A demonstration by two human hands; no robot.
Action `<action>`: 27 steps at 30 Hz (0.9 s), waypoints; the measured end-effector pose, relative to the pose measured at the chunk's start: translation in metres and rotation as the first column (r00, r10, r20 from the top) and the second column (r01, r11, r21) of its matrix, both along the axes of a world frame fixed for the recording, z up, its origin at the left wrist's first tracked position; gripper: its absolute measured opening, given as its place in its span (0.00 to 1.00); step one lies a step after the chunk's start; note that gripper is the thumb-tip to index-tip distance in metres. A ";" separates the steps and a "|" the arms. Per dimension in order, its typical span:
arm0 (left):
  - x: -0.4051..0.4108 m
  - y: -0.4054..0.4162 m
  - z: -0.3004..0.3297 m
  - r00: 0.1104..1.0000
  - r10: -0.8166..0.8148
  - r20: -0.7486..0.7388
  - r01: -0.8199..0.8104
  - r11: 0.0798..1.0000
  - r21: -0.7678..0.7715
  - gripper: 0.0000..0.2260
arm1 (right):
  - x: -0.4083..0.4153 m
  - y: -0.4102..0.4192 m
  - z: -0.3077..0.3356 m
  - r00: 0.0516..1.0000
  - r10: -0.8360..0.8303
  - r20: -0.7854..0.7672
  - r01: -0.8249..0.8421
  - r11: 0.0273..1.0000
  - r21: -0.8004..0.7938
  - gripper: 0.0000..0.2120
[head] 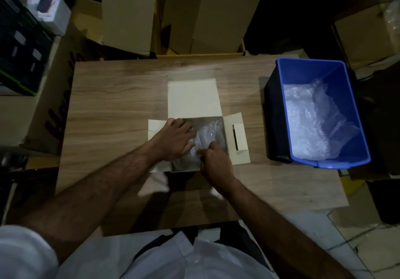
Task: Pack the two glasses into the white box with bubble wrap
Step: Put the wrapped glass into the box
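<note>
Both hands worked inside open white cardboard box [194, 96]: left hand [175, 140] lay flat, fingers straight, on clear bubble-wrap bundle [207, 135]; right hand [216, 161] fingers curled, pinching wrap. Best to tuck edges gently w/ even pressure.

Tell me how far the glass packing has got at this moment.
Done: bubble-wrapped bundles already sit inside the white box; bare glass cannot be made out. In hand: the left hand presses on the wrap and the right hand works at its near edge. Left: the lid flap and side flap are open. Spare wrap lies in the blue bin.
</note>
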State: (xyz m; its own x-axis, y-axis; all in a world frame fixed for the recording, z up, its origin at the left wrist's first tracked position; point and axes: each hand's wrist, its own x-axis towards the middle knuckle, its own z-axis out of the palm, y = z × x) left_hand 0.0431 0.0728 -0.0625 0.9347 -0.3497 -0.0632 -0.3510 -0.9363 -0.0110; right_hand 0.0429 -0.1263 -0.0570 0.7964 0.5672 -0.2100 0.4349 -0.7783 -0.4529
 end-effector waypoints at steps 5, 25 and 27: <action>-0.009 -0.003 0.011 0.998 0.051 0.021 -0.051 0.999 -0.012 0.22 | 0.005 -0.002 0.005 0.998 -0.026 -0.053 0.028 0.999 0.043 0.14; 0.042 -0.148 0.081 0.944 0.323 0.063 -0.283 0.895 -0.344 0.25 | 0.095 -0.150 0.086 0.911 -0.074 0.406 0.057 0.997 0.054 0.30; 0.059 -0.175 0.086 0.941 0.335 0.049 -0.298 0.887 -0.352 0.25 | 0.107 -0.177 0.086 0.895 -0.104 0.434 0.081 0.994 0.072 0.28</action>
State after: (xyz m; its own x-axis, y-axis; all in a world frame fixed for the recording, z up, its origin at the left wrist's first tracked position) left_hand 0.1024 -0.1022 0.0236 0.9938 -0.0172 0.1100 -0.0499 -0.9521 0.3018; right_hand 0.1498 -0.3032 0.0295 0.8505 0.4873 0.1979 0.5253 -0.8056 -0.2741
